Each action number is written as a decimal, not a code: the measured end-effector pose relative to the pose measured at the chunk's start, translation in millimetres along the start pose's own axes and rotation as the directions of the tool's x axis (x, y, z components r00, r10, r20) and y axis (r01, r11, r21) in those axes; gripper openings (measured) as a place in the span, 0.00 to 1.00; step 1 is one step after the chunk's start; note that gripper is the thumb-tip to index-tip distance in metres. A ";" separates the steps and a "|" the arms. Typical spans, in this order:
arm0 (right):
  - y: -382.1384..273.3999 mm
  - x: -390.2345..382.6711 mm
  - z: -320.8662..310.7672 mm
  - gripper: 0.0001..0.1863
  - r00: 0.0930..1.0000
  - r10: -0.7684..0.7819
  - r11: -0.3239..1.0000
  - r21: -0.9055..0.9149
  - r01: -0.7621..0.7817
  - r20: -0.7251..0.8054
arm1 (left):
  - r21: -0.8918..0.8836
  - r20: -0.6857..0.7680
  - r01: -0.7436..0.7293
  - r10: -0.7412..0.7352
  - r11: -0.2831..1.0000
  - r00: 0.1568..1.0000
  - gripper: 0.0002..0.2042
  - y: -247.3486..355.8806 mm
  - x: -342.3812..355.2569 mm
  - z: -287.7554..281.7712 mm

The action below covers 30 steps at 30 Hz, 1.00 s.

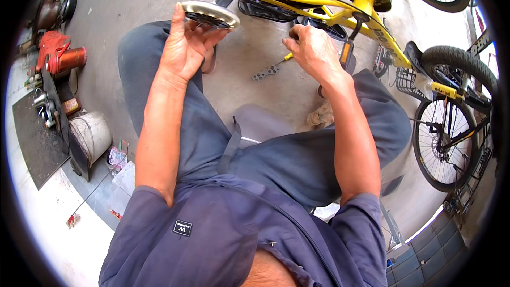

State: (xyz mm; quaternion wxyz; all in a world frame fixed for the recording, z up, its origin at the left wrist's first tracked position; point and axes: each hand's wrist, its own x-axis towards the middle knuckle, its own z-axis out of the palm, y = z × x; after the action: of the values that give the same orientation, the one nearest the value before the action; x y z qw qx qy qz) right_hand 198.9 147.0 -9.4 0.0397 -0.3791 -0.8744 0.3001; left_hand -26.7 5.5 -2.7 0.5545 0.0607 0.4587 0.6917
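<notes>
My left hand (188, 50) is closed round the edge of a round silver-rimmed part (210, 11) with a dark centre, beside a black bar on an upturned-looking yellow bicycle (361, 8). My right hand (313, 50) is beside the yellow frame with its fingers curled; what they hold, if anything, is hidden. Just below its fingers a grey multi-hole spanner (264, 74) lies on the floor, with a yellow-handled tool (288, 56) next to it, partly behind the hand.
Another bicycle (443, 143) stands at the right, and a wheel (430, 0) shows at top right. At the left are a red jack-like tool (66, 56), a dark metal plate (37, 143) and a pale bucket (90, 135). My bent legs frame the floor between them.
</notes>
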 end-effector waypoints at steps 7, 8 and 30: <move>30.0 39.5 33.8 0.21 0.979 0.178 0.963 -0.186 -0.194 -0.104 | 0.014 -0.021 -0.008 0.008 1.000 1.000 0.42 -2.9 -1.8 3.5; 29.7 41.8 35.4 0.22 0.977 0.182 0.962 -0.188 -0.200 -0.111 | -0.009 -0.032 -0.007 0.006 1.000 0.999 0.38 -3.4 -2.0 3.4; 34.3 82.2 69.8 0.11 0.992 0.015 0.980 -0.197 -0.039 -0.122 | -0.033 -0.068 -0.004 0.002 0.999 0.998 0.32 -0.7 -5.2 9.4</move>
State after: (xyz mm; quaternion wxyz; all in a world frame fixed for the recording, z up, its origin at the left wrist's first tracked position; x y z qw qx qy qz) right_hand 141.8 187.2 -98.4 0.0497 -0.4105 -0.8908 0.1883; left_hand -18.7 6.5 4.4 0.5385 0.0288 0.4655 0.7018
